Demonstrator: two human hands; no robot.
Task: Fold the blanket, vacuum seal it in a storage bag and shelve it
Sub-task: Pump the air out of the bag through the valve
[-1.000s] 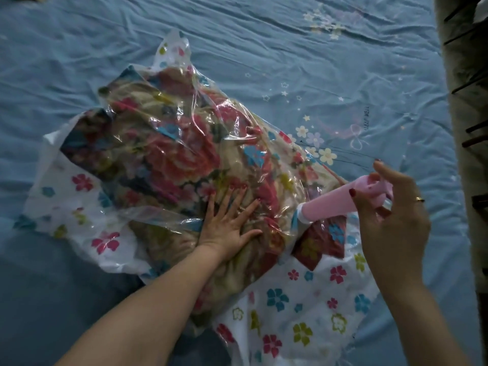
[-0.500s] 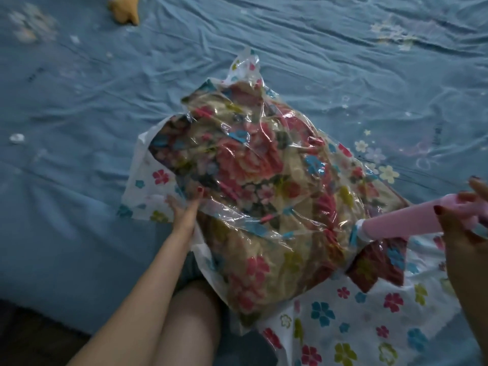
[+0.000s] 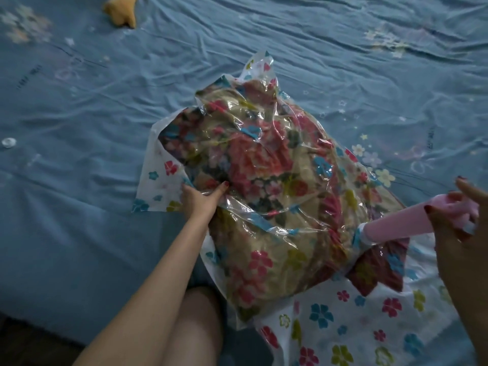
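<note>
Blanket (image 3: 264, 186), sealed in the clear storage bag (image 3: 330, 320), lies on the blue bed (image 3: 79, 233), its long axis running from upper left to lower right. Left hand (image 3: 198, 199) pinches the bag's near-left edge, thumb on top. Right hand (image 3: 459, 228) curls round the pink pump (image 3: 396, 223), whose nozzle points left into the bag.

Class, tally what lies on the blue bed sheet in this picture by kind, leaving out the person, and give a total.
Storage bag: 1
Floral blanket, inside the bag: 1
Pink hand pump: 1
Yellow soft object, at the far edge: 1
Small round clear object, at the left: 1
Total: 5
</note>
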